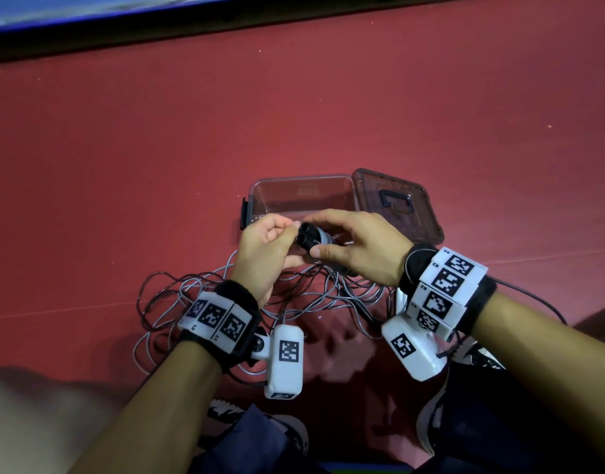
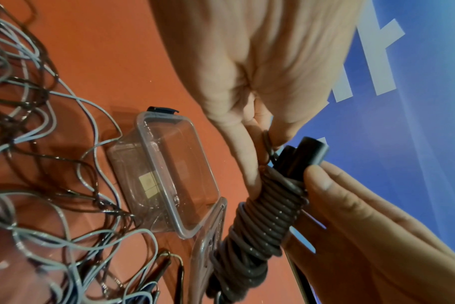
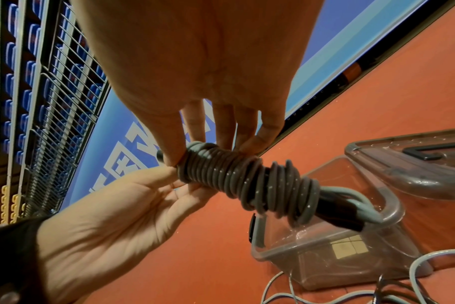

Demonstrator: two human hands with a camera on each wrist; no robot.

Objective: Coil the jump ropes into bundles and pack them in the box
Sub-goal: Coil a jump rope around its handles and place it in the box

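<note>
A jump rope bundle (image 1: 320, 238), grey cord wound tightly round two black handles (image 2: 303, 156), is held in the air in front of the clear plastic box (image 1: 260, 200). My right hand (image 1: 310, 237) grips the bundle's wound end between thumb and fingers (image 3: 221, 131). My left hand (image 1: 291, 230) pinches a turn of the grey cord (image 2: 266, 142) beside the handle ends. The coils (image 3: 237, 176) run along the handles, looser toward the far end. The box stands open and holds no ropes, its tinted lid (image 1: 393, 206) folded out to the right.
Loose grey and dark jump ropes (image 1: 226, 302) lie tangled on the red floor (image 1: 123, 165) under my wrists, reaching the box's near side (image 2: 112, 214). A blue banner (image 1: 89, 8) runs along the far edge. My shoes (image 1: 431, 422) are at the bottom.
</note>
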